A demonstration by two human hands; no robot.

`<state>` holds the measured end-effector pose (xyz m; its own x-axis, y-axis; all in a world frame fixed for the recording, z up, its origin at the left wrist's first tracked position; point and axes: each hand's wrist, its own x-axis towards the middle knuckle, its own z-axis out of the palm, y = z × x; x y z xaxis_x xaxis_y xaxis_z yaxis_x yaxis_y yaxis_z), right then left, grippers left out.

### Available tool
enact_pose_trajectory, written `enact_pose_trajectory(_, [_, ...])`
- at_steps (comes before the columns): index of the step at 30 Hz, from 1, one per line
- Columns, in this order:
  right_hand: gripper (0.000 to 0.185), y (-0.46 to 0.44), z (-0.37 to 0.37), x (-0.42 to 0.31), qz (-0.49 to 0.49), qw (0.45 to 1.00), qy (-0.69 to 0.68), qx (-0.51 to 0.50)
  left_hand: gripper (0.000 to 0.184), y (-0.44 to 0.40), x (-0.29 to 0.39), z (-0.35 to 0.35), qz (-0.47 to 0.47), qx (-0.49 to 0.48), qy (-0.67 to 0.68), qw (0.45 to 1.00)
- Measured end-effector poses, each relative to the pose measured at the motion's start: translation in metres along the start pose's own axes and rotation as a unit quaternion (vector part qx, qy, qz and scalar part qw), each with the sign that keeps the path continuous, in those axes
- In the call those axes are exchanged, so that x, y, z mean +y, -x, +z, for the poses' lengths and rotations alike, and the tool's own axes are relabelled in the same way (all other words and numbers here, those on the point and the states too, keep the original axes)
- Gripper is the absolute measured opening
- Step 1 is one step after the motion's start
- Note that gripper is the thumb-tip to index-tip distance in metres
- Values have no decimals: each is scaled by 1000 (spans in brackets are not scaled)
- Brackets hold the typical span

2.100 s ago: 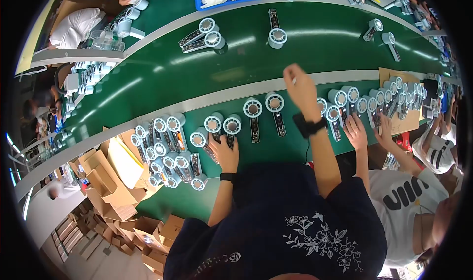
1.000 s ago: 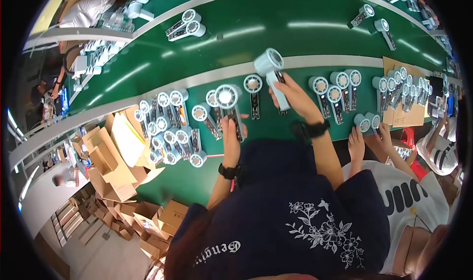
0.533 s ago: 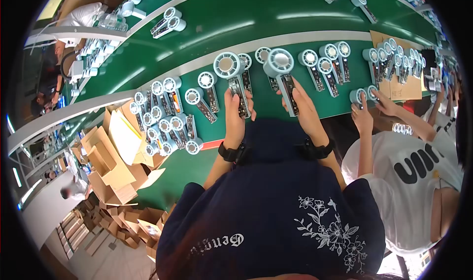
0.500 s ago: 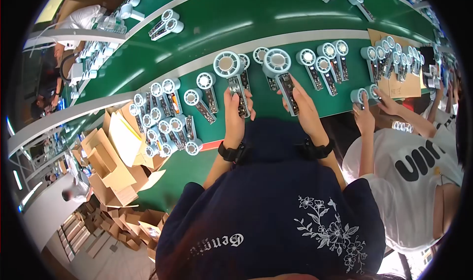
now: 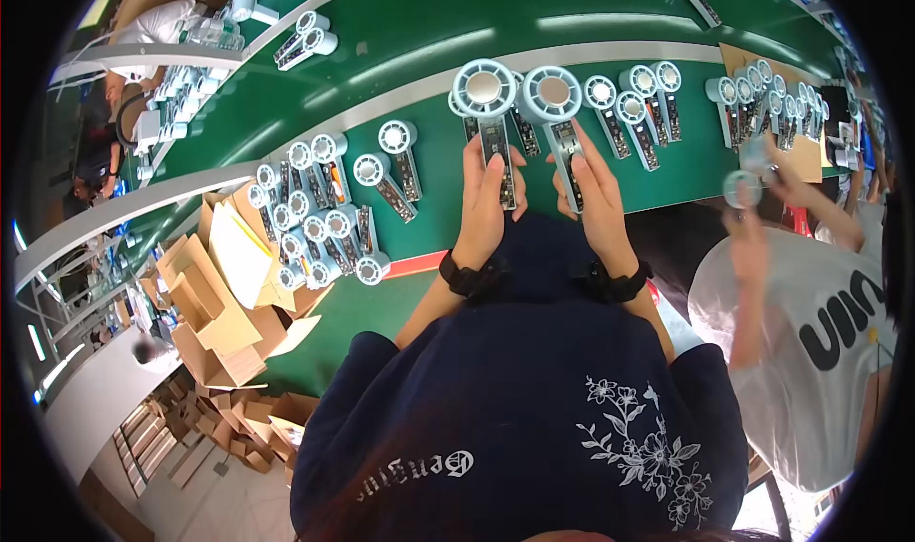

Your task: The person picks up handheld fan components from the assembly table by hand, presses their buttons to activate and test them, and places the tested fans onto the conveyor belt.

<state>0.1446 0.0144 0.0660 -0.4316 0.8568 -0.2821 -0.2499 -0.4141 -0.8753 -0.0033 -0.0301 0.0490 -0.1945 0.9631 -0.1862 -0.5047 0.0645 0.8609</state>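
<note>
Left hand [image 5: 486, 204]: fingers closing around the handle of the left round-headed unit [image 5: 485, 89], thumb pressing on the exposed circuit board side
Left unit: head pointing away from the wearer, sitting beyond the fingers; handle running back into the grip
Right hand [image 5: 600, 204]: fingers wrapping the handle of the right round-headed unit [image 5: 553, 94], thumb lying along its side
Right unit: tilting slightly, head sitting beyond the fingers, board side showing
Gap: hands staying apart, the two heads sitting close together
Behind held units: more units lying on the green table [image 5: 438, 194], partly hidden
Left of hands: two loose units [image 5: 396, 137] lying near each other; bigger unit cluster [image 5: 335, 224] sitting farther left, beside open cardboard boxes [image 5: 214, 318]
Right of hands: group of four units [image 5: 631, 108] lying with heads away from the wearer; another cluster [image 5: 777, 105] resting by a cardboard sheet [image 5: 808, 161]
Across pale rail [image 5: 419, 86]: a few units lying on the far green surface [image 5: 419, 27]
Co-worker [image 5: 801, 351]: hands blurring, holding up a round-headed unit [image 5: 742, 188]; exact grip not readable
Wrists: both wearing black bands [image 5: 469, 280]
</note>
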Motion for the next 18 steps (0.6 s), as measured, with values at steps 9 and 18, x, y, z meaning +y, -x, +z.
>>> enact_pose_trajectory(9, [48,-9,9,3,-16,999,27,4,35,0,3,-3,15,8,-6,1000])
enact_pose_trajectory(18, [49,-17,19,3,-21,998,54,-8,38,-1,7,-2,46,39,12,998])
